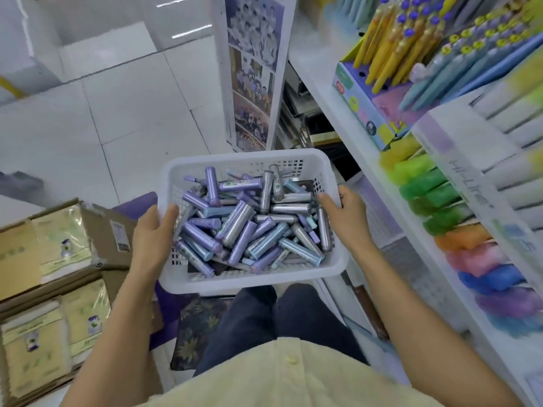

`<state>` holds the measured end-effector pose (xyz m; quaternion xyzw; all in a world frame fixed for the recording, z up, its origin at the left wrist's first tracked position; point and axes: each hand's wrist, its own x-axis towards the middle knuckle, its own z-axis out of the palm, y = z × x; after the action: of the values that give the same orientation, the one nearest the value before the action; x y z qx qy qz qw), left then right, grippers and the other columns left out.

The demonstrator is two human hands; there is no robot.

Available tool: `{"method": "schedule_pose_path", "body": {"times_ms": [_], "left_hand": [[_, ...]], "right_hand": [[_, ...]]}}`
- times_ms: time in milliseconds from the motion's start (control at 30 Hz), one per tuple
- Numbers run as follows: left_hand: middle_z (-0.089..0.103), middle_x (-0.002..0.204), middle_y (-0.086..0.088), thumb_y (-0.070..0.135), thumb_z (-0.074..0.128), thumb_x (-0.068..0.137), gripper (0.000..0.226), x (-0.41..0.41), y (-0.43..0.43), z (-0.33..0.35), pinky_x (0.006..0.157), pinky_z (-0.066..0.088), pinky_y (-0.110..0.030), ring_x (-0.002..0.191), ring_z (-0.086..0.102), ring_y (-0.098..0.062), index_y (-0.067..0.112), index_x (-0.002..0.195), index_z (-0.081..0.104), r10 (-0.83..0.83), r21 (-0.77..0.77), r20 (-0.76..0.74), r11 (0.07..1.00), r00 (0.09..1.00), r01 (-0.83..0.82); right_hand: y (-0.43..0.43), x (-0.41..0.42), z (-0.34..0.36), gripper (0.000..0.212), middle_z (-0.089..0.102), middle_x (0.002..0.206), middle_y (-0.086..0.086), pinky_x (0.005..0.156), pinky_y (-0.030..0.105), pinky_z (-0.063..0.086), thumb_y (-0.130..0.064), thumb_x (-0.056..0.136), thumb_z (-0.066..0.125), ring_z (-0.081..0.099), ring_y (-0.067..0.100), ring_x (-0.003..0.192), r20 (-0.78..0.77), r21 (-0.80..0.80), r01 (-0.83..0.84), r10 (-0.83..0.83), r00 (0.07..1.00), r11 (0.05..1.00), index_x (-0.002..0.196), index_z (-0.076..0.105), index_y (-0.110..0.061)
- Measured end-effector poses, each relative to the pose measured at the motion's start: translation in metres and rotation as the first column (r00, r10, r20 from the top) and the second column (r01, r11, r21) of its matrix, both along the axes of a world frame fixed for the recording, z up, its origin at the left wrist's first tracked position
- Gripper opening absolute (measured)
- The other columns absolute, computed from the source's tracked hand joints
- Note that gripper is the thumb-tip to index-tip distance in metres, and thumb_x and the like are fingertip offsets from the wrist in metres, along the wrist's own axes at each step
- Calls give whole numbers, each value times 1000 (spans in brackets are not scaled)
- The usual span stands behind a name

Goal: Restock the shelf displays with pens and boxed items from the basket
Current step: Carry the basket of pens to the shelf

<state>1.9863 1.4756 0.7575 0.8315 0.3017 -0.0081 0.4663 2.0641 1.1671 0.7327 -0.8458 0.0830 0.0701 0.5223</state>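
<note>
I hold a white plastic basket (246, 160) in front of my body with both hands. It is heaped with several short purple, silver and pale blue pens (246, 224). My left hand (154, 230) grips the basket's left rim, thumb hooked inside. My right hand (345, 215) grips the right rim, thumb over the edge. At the right stands the white shelf (338, 113) with a display box of yellow and blue pens (390, 51) and a rack of coloured highlighters (458, 230).
Open cardboard boxes (58, 254) with wrapped cream packets lie on the floor at the left. White floor tiles stretch ahead. A white panel with photo prints (252, 69) stands beyond the basket. My dark trousers and yellow shirt fill the bottom.
</note>
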Motion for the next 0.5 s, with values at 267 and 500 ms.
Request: {"method": "schedule_pose_path", "body": {"times_ms": [267, 500], "left_hand": [[64, 92, -25, 46, 47, 97, 45, 65, 18, -2, 79, 51, -59, 84, 62, -43, 2, 94, 54, -93, 19, -61, 995, 994, 94], [61, 83, -19, 39, 47, 99, 31, 96, 21, -10, 66, 48, -48, 73, 57, -33, 15, 79, 51, -205, 29, -55, 978, 977, 207]], "right_hand": [[9, 25, -15, 17, 50, 65, -7, 45, 12, 35, -26, 95, 59, 46, -3, 49, -41, 17, 116, -115, 993, 993, 80, 54, -18], [11, 20, -19, 15, 52, 65, -6, 45, 12, 35, -26, 94, 59, 44, -2, 49, -71, 43, 225, -222, 973, 973, 85, 59, -14]]}}
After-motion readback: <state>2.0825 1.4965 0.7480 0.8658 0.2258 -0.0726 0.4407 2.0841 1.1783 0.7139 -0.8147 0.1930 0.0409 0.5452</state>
